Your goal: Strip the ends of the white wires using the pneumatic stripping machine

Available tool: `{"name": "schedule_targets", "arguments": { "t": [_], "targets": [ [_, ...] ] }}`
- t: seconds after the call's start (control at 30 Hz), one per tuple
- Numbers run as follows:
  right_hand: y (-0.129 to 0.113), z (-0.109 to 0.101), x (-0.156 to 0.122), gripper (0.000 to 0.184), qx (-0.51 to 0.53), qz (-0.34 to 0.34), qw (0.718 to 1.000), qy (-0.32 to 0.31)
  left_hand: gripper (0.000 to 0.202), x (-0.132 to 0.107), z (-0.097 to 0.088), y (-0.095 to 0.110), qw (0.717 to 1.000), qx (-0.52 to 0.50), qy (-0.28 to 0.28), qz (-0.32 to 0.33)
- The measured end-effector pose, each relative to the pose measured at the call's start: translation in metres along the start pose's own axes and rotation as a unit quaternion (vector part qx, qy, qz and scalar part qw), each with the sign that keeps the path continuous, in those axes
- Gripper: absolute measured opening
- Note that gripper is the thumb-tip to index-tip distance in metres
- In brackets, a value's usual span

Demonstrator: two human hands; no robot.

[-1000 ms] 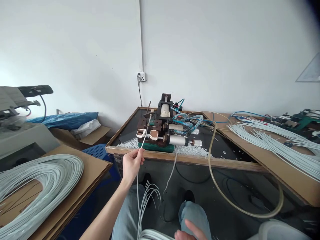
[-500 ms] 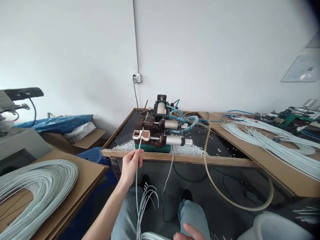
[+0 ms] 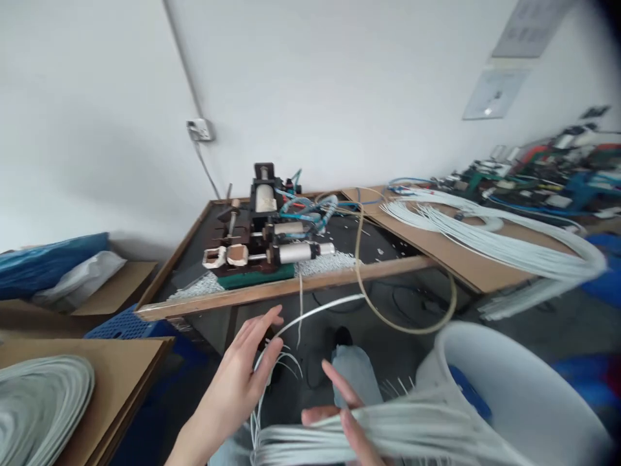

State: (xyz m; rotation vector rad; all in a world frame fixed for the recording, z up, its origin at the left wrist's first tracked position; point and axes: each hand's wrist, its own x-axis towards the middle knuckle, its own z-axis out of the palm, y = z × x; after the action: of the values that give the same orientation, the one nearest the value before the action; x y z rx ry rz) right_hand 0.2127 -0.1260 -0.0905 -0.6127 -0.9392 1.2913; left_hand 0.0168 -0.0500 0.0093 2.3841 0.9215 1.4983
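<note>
At the far left a coil of pale grey-white cable (image 3: pixel 41 404) lies on a sheet of brown cardboard (image 3: pixel 129 362). Just right of it, the left hand (image 3: pixel 237 382) is spread, its fingers (image 3: pixel 264 321) straight and apart, with a single thin white wire (image 3: pixel 315 309) passing along the fingertips and curving up to the right; whether the fingers pinch it cannot be told. Below, a thick bundle of thin white wires (image 3: pixel 388 433) lies across the lap, smooth and blurred, with loose ends fanning out near the jeans-clad knee (image 3: pixel 356 375). The right hand (image 3: pixel 339 414) rests on this bundle, fingers (image 3: pixel 334 382) loosely extended over the strands rather than closed round them.

Beyond the hands, on the dark wood-edged bench (image 3: pixel 291 288), stands a small dark metal machine with silver cylinders and blue hoses (image 3: pixel 264 230), white scraps (image 3: pixel 323 264) heaped at its base. Further right, long white wires (image 3: pixel 485 239) sweep over a cardboard sheet (image 3: pixel 466 275), and a white plastic tub (image 3: pixel 514 388) stands by the knee. Papers on the wall (image 3: pixel 495 94) bear writing too blurred to read.
</note>
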Motion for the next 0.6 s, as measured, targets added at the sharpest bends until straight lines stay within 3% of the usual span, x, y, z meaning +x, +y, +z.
{"name": "schedule_targets", "arguments": {
  "t": [0.07,0.2,0.4,0.5,0.6],
  "targets": [
    [-0.003,0.01,-0.002,0.092,0.011,-0.007,1.0,0.0,0.047,-0.009,0.009,0.009,0.994,0.044,-0.085,0.055],
    [-0.005,0.017,0.0,0.078,0.067,-0.036,0.997,-0.002,0.036,-0.022,0.032,0.017,0.963,0.001,-0.239,0.123],
    [-0.012,0.017,0.0,0.067,0.067,-0.044,0.997,0.001,0.022,-0.026,0.051,0.014,0.965,-0.093,-0.233,0.08],
    [-0.015,0.015,0.002,0.062,0.033,-0.043,0.999,0.009,0.019,-0.024,0.053,0.016,0.963,-0.164,-0.214,-0.002],
    [-0.012,0.014,0.005,0.055,0.002,-0.047,0.999,0.007,0.018,-0.023,0.055,0.016,0.935,-0.256,-0.234,-0.08]
  ]
}}
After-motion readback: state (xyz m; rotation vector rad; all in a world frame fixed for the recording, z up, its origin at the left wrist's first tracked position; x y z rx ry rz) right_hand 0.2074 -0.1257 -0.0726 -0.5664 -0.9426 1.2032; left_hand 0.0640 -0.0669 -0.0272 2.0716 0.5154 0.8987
